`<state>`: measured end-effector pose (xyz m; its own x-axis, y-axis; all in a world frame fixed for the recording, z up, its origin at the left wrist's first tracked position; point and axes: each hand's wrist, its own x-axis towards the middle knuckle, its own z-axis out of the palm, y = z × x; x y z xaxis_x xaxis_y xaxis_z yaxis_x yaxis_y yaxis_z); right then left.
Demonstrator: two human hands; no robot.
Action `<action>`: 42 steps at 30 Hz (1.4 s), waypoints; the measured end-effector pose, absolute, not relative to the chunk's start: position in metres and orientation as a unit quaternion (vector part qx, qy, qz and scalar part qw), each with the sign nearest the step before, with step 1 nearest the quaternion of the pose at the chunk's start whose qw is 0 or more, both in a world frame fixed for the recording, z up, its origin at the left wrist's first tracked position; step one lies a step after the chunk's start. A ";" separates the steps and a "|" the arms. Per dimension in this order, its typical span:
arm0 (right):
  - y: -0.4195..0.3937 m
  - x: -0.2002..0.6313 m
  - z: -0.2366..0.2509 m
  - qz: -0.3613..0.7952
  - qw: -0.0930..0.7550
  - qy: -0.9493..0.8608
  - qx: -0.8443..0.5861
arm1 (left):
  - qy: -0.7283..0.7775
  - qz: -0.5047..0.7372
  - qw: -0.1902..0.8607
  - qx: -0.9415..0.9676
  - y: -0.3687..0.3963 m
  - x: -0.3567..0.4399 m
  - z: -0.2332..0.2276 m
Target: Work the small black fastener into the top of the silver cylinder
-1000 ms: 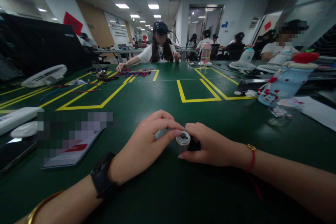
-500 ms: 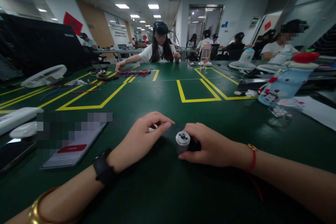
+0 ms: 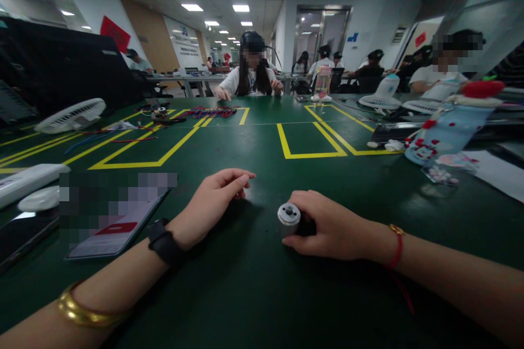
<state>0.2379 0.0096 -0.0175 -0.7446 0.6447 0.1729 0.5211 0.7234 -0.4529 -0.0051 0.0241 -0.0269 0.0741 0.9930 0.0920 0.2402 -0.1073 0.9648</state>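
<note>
A: What is the person's right hand (image 3: 333,226) holding?

B: It is gripping a small silver motor (image 3: 289,217), a short metal cylinder with a round face and a dark hub at its centre; its rear end is hiding inside the closed fingers.

A: Where is it sitting?

B: On the green table (image 3: 254,294), near the edge closest to the person, roughly midway along that edge.

A: And the left hand (image 3: 213,204)?

B: It is curling loosely, fingertips pinching something small and pale that is too hidden to name. Since the earlier frames it has been pulling away from the motor, leaving a clear gap.

A: Which way is the motor pointing?

B: Its long axis is lying roughly level, the round face looking left and toward the person, tilted slightly up.
</note>
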 end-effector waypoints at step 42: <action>0.011 0.239 -0.024 0.158 0.192 -0.921 -0.300 | 0.383 0.317 0.387 0.777 -0.006 0.024 -0.001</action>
